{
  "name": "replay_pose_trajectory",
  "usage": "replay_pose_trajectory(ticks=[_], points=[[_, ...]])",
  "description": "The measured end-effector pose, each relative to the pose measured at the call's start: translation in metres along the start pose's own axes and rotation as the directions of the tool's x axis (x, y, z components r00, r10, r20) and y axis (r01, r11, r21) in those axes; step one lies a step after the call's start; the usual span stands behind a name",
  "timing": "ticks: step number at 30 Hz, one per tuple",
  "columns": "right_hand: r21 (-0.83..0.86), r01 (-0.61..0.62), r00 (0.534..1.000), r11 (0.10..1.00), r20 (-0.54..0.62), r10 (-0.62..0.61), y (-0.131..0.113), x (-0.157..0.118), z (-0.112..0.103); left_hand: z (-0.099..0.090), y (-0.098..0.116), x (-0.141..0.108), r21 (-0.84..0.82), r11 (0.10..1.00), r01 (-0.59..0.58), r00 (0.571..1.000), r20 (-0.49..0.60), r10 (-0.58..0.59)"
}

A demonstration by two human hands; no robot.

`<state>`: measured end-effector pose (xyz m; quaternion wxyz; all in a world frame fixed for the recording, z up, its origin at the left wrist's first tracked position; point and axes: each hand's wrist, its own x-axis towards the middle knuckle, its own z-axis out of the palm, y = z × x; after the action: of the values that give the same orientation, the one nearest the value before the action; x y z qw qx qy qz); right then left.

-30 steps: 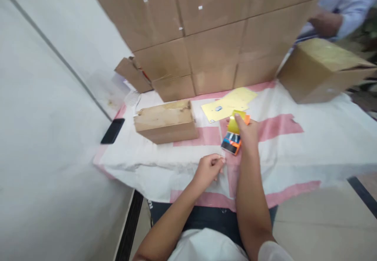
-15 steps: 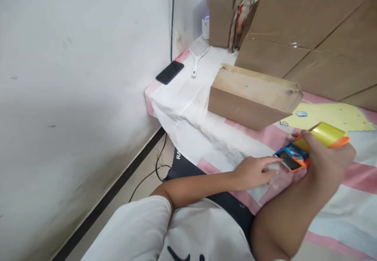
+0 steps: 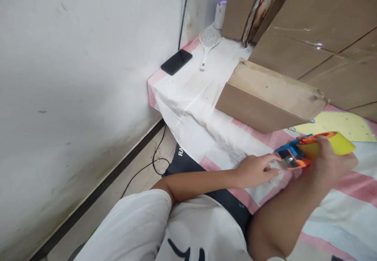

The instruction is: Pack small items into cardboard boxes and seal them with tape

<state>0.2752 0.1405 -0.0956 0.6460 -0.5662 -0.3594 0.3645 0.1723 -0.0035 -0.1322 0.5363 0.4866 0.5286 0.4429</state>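
Note:
In my right hand (image 3: 332, 157) is a tape dispenser (image 3: 294, 153) with orange and blue parts, its fingers wrapped round the body. A wide roll of yellow tape (image 3: 344, 143) sits in it, partly covered by the hand. My left hand (image 3: 259, 170) is at the dispenser's front end, thumb and forefinger closing on the see-through free end of the tape (image 3: 284, 166); the exact contact is blurred. Beyond both hands, a brown cardboard box (image 3: 262, 107) lies on the pink and white cloth (image 3: 200, 96).
A black phone (image 3: 176, 61) and a white hairbrush (image 3: 209, 41) lie at the table's far left corner. Large cardboard boxes (image 3: 324, 13) stand along the back. The white wall (image 3: 88, 56) borders the left side; a black cable (image 3: 156, 158) trails on the floor.
The dispenser has turned a little in my right hand, showing more of its orange frame. My left hand stays at its front end. The view has shifted slightly.

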Motion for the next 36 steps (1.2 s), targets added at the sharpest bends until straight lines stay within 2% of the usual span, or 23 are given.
replay_pose_trajectory(ticks=[2, 5, 8, 12, 16, 19, 21, 23, 25, 26, 27, 28, 32, 36], points=[[-0.068, 0.066, 0.998, 0.996, -0.004, -0.067, 0.0, 0.001, -0.001, 0.0, -0.001, 0.0, -0.02, 1.0, 0.005, 1.0, 0.022, -0.005], [-0.076, 0.019, 0.997, 0.997, -0.074, -0.024, -0.004, 0.0, 0.0, 0.004, -0.003, 0.001, -0.028, 1.0, -0.003, 0.999, 0.04, 0.004], [-0.018, -0.004, 0.999, 1.0, 0.037, 0.005, -0.005, 0.0, -0.001, 0.007, -0.004, 0.002, -0.01, 1.0, 0.001, 0.999, 0.041, -0.001], [0.062, 0.002, 0.972, 0.998, 0.236, -0.017, 0.002, 0.005, -0.007, 0.007, -0.003, 0.003, 0.035, 0.999, -0.003, 1.0, 0.028, 0.002], [0.072, -0.012, 0.962, 0.997, 0.272, -0.008, 0.006, 0.01, -0.011, 0.008, -0.005, 0.003, -0.027, 1.0, 0.008, 0.999, 0.041, -0.007], [-0.035, -0.039, 0.956, 0.999, 0.289, 0.048, 0.002, 0.012, -0.015, 0.01, -0.011, 0.005, -0.124, 0.992, 0.028, 0.998, 0.055, -0.021], [-0.148, -0.083, 0.903, 0.986, 0.408, 0.137, -0.003, 0.015, -0.02, 0.011, -0.014, 0.006, -0.182, 0.982, 0.052, 0.998, 0.049, -0.044], [-0.247, -0.093, 0.804, 0.965, 0.553, 0.219, -0.007, 0.017, -0.028, 0.011, -0.015, 0.006, -0.226, 0.971, 0.079, 0.997, 0.04, -0.072], [-0.29, -0.057, 0.727, 0.955, 0.644, 0.239, -0.009, 0.018, -0.035, 0.01, -0.013, 0.005, -0.26, 0.959, 0.11, 0.994, 0.039, -0.104], [-0.29, -0.036, 0.713, 0.956, 0.664, 0.228, -0.01, 0.017, -0.037, 0.009, -0.012, 0.004, -0.274, 0.954, 0.123, 0.992, 0.038, -0.117], [-0.279, -0.017, 0.712, 0.96, 0.671, 0.208, -0.009, 0.015, -0.038, 0.008, -0.011, 0.004, -0.283, 0.95, 0.133, 0.991, 0.034, -0.128], [-0.254, -0.001, 0.732, 0.967, 0.659, 0.174, -0.007, 0.013, -0.038, 0.007, -0.011, 0.004, -0.285, 0.949, 0.138, 0.99, 0.025, -0.137], [-0.192, 0.055, 0.868, 0.98, 0.494, 0.048, 0.006, 0.007, -0.03, 0.002, -0.007, 0.005, -0.245, 0.959, 0.146, 0.989, 0.002, -0.15], [-0.086, 0.102, 0.92, 0.991, 0.386, -0.061, 0.01, 0.004, -0.026, -0.007, 0.011, 0.003, -0.231, 0.957, 0.174, 0.985, 0.036, -0.17]])
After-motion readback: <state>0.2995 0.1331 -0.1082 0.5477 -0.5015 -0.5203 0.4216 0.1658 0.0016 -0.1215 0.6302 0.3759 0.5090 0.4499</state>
